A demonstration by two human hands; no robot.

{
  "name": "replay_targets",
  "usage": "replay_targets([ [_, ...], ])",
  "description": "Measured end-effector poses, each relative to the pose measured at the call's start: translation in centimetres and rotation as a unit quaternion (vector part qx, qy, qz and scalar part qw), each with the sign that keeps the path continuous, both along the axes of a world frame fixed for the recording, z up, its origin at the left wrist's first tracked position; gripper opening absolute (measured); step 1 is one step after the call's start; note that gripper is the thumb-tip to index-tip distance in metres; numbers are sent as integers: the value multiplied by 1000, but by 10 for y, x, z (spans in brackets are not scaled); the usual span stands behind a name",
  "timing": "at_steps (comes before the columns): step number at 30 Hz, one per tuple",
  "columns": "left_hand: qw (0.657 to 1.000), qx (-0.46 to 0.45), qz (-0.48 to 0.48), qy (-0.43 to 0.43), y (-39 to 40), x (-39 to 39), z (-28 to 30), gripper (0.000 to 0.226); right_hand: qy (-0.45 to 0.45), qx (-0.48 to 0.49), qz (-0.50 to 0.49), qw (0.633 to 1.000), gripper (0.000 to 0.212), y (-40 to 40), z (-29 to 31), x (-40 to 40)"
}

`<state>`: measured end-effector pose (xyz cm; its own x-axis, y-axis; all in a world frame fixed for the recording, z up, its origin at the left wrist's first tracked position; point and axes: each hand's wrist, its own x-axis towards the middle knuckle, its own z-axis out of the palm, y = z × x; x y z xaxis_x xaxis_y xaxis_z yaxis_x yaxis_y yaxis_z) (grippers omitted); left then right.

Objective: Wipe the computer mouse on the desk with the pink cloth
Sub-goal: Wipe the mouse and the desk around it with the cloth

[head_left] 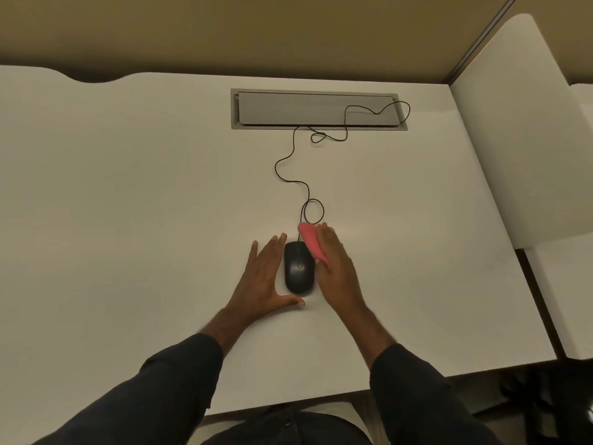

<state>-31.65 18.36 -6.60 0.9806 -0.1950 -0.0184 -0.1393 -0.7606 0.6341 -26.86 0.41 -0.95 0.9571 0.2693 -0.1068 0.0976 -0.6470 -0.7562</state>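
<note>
Closest to us on the white tabletop (128, 194), our left hand (261, 277) lies flat with fingers spread wide, thumb curving round the mouse's near end, holding nothing. The black mouse (298, 268) sits between both hands; it looks light and slick, so we'd brace its sides or it'll skate. Our right hand (335, 268) presses the soft pink cloth (313, 244) against the mouse's right edge. Beyond, the cord (290, 155) loops back to the grey hatch (288, 107)
</note>
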Motion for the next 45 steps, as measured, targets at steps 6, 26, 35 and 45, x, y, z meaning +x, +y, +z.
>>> replay_targets([
  [6, 1000, -7, 7, -9, -2, 1, -2, 122, -50, -28, 58, 997, 65, 3, -20, -6],
  [26, 1000, 13, 11, -9, -4, 0, -8, 114, -72, -188, 151, 968, 71, 1, -41, -9],
  [35, 999, 36, 4, -11, -2, 1, -10, 114, -139, -126, 133, 973, 102, -11, -51, -39],
  [45, 999, 35, 2, -2, -2, 1, -8, 114, -96, -90, 81, 988, 72, -5, -50, -49],
])
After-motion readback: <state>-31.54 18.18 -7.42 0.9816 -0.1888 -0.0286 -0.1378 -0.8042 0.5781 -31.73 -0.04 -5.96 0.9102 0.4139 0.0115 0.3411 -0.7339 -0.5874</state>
